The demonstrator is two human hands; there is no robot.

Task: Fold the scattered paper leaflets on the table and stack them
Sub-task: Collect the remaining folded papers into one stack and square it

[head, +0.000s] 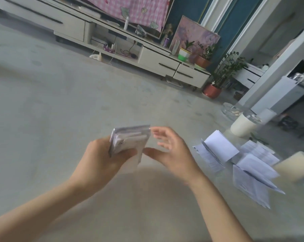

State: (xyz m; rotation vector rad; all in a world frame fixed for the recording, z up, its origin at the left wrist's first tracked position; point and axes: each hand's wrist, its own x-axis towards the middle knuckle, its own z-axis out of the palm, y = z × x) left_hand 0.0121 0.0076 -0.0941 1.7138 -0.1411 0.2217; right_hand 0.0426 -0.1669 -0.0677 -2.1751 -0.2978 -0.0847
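My left hand (104, 154) grips a small folded bundle of leaflets (130, 139), held up in the air near the middle of the view. My right hand (168, 147) is just right of the bundle, fingers spread and relaxed, its fingertips near the bundle's right edge and its thumb below it. It holds nothing. Several unfolded and half-folded white leaflets (217, 149) lie scattered on the glass table (208, 180) at the right, some overlapping (252, 179). The picture is blurred by motion.
A cream cylinder (242, 125) and a glass dish (233, 110) stand at the table's far right; another cream object (296, 165) sits at the right edge. Beyond are the pale floor (60, 95), a long white TV cabinet (156, 62) and potted plants (215, 88).
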